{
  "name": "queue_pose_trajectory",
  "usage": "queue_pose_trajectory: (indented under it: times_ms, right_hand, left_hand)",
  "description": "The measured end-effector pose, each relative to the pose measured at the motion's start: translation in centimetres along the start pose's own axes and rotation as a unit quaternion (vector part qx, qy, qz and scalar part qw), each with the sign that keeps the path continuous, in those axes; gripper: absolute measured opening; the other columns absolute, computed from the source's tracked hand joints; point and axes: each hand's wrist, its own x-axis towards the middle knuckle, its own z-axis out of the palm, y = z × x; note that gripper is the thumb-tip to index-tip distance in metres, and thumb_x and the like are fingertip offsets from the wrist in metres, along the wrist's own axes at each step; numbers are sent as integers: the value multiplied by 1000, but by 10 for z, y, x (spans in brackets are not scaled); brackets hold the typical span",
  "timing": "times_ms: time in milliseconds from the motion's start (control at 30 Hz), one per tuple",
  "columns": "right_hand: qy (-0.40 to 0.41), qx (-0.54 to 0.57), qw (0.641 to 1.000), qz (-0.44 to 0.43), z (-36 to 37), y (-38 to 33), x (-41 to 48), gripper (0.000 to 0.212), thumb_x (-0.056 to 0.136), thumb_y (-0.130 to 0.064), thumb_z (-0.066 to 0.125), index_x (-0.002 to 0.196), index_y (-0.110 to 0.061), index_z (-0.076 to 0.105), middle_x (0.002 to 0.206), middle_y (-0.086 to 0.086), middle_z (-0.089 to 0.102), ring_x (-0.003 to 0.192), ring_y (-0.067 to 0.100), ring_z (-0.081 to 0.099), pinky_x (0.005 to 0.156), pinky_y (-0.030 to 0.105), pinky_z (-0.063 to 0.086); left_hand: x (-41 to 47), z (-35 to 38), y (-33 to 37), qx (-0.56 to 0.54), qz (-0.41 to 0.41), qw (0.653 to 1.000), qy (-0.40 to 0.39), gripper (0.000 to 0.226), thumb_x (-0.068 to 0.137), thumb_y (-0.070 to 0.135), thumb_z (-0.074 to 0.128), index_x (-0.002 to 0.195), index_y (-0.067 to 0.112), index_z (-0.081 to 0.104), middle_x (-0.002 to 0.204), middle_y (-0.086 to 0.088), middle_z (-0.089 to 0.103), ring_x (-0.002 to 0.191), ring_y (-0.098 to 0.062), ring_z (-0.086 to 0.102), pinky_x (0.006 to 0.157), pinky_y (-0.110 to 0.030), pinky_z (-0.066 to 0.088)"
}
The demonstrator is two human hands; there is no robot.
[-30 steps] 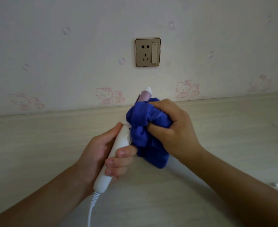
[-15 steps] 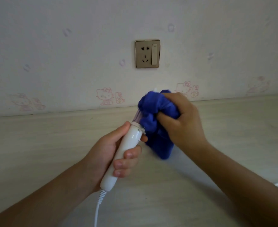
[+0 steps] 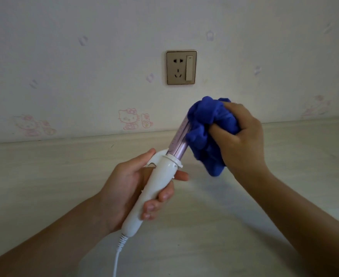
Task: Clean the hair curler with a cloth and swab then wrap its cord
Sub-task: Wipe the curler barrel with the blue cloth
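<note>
Wipe pass: cloth near barrel tip, above counter.
Left grip clasps hair curler handle; right grip bunches cloth round upper barrel. Risk: cloth slips off the tip; trailing cord may snag, tugging the curler.

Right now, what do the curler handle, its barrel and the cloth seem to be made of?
Curler handle: white, smooth, faintly glossy, likely plastic. Barrel: pale lilac with a lengthwise sheen and tiny dots, probably coated metal or ceramic; can't tell which. Cloth: deep blue, matte, bunched in soft folds, likely microfibre or terry.
</note>
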Motion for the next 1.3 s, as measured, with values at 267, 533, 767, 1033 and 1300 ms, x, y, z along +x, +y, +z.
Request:
queue_pose_trajectory:
  times_ms: [267, 533, 767, 1033, 1300]
  right_hand:
    - [-162, -21, 985, -55, 24, -3, -24, 34, 77, -19, 71, 107, -34, 73, 97, -15, 64, 93, 8, 64, 85, 22, 50]
    - [-3, 8, 1000, 11, 6, -1, 0, 35, 82, -17, 67, 93, -50, 67, 98, -17, 69, 92, 5, 67, 80, 25, 54]
    - [-166, -20, 985, -39, 30, -2, -29, 33, 78, -34, 65, 109, -45, 67, 99, -16, 67, 96, 6, 65, 86, 23, 52]
    - [-63, 22, 998, -2, 12, -3, -12, 34, 81, -19, 69, 99, -47, 68, 99, -12, 71, 94, 9, 68, 83, 25, 56]
    - [-64, 20, 998, 0, 13, 0, -11, 30, 78, -18, 70, 104, -35, 72, 99, -8, 71, 90, 10, 68, 82, 30, 55]
  left_hand:
    - [1, -8, 6, 30, 56, 996, 67, 55, 83, 64, 70, 95, 10, 63, 67, -10, 52, 41, -17, 46, 41, -25, 42]
    - [12, -7, -3, 204, 19, 962, 182, 73, 72, 80, 59, 106, 17, 74, 63, -6, 53, 39, -19, 43, 43, -26, 38]
    - [17, -4, 7, 136, 37, 953, 269, 58, 100, 57, 45, 74, 7, 59, 52, -13, 55, 43, -22, 42, 42, -26, 37]
    - [0, 14, 7, 192, 131, 956, 177, 64, 78, 60, 71, 91, -1, 62, 61, -6, 50, 41, -16, 41, 40, -21, 35]
    - [2, 11, 14, 238, 138, 947, 165, 37, 74, 53, 79, 74, 19, 65, 56, -5, 46, 42, -17, 38, 41, -22, 34]
